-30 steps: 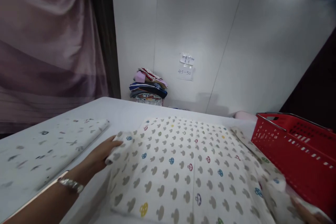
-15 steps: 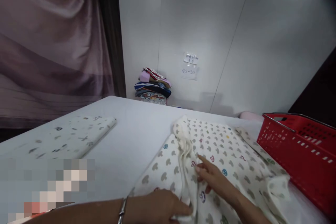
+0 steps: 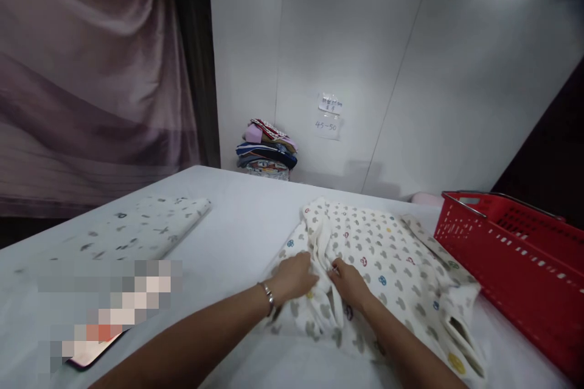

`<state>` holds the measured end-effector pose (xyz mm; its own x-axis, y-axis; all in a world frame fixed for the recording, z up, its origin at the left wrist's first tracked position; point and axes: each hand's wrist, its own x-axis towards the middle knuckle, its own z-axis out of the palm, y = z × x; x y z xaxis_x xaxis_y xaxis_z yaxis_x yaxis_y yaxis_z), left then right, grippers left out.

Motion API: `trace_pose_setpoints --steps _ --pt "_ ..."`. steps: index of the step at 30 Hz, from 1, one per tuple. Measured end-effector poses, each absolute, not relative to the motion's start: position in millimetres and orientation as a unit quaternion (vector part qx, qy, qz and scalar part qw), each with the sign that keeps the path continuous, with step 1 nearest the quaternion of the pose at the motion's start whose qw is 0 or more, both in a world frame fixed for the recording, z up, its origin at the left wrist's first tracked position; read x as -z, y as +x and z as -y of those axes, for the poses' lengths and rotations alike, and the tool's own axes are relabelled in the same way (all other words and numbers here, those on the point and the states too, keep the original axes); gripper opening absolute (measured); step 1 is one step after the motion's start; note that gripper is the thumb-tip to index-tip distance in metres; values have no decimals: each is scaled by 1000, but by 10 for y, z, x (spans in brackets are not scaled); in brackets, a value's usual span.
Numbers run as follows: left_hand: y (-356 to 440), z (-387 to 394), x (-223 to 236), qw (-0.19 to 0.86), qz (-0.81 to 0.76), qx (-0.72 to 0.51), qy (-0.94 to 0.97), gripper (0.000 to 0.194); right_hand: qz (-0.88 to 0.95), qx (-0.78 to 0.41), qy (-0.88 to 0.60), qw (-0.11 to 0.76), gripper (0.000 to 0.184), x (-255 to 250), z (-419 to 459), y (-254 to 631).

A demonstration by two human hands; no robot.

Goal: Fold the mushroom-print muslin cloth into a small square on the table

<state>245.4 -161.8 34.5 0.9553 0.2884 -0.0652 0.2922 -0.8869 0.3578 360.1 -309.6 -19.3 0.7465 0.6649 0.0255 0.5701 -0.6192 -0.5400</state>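
A white garment [image 3: 374, 243] printed with small grey and coloured mushroom shapes lies spread on the white table, one cuff opening showing at its lower right. Its front edges are gathered in a rumpled line near the middle. My left hand [image 3: 294, 275] is closed on the cloth left of that line, its fingertips partly hidden in the folds. Just across from it, my right hand [image 3: 347, 282] pinches the fabric near the edge. The two hands are a short gap apart, with a loose pale fold between them.
A folded white printed cloth [image 3: 155, 225] lies on the table [image 3: 246, 206] at left, with a phone-like object [image 3: 98, 352], mostly blurred out, before it. A red basket [image 3: 515, 261] stands at right, close to the garment. Stacked folded clothes [image 3: 267, 149] sit by the wall.
My left hand has moved away from me, up along the garment's edge. My right hand has gone from a pointing finger to a pinch, and the garment's near part has shifted.
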Motion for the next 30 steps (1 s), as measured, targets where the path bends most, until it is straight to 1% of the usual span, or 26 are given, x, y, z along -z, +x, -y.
trace_pose_setpoints --steps 2,5,7,10,12,14,15,16,17,18,19,21,24,25,27,30 --pt "2602 1640 -335 201 -177 -2 963 38 341 -94 -864 359 14 248 3139 3659" --pt "2759 1694 -324 209 -207 -22 955 44 296 -130 -804 500 21 281 3197 3695" --pt "2837 1732 -301 216 -217 0 952 45 278 -150 -766 559 24 257 3204 3652" --pt "2914 1711 -295 222 -217 50 949 31 268 -156 -722 619 26 130 3225 3535" --pt "2892 1580 -360 216 -223 45 950 21 221 -159 -677 684 25 -13 3332 3493" --pt "2765 1341 -481 202 -245 10 948 21 148 -137 -613 764 24 -173 3573 3510" --pt "2656 1192 -548 195 -262 -15 945 24 112 -112 -580 799 25 -242 3744 3532" --pt "2521 1038 -609 186 -287 -50 938 28 79 -87 -552 826 28 -296 3941 3551" --pt "2366 888 -655 179 -340 -112 916 28 47 -69 -532 842 33 -326 4151 3557" --pt "2199 753 -681 176 -380 -155 895 28 9 -56 -522 851 40 -332 4360 3541" --pt "2031 641 -683 177 -407 -173 879 31 -26 -55 -522 851 46 -312 4553 3499" --pt "1733 498 -620 200 -409 -131 880 32 -90 -72 -539 835 56 -211 4843 3342" --pt "1517 455 -443 220 -397 -67 888 30 -139 -143 -576 793 66 -21 5006 3046" --pt "1527 468 -389 229 -384 -72 892 30 -135 -168 -589 779 70 25 5011 2973" --pt "1667 516 -316 243 -335 -113 903 38 -107 -181 -630 747 75 81 4993 2906" --pt "2095 645 -295 227 -239 -160 930 51 -59 -110 -745 655 82 110 4939 2995"
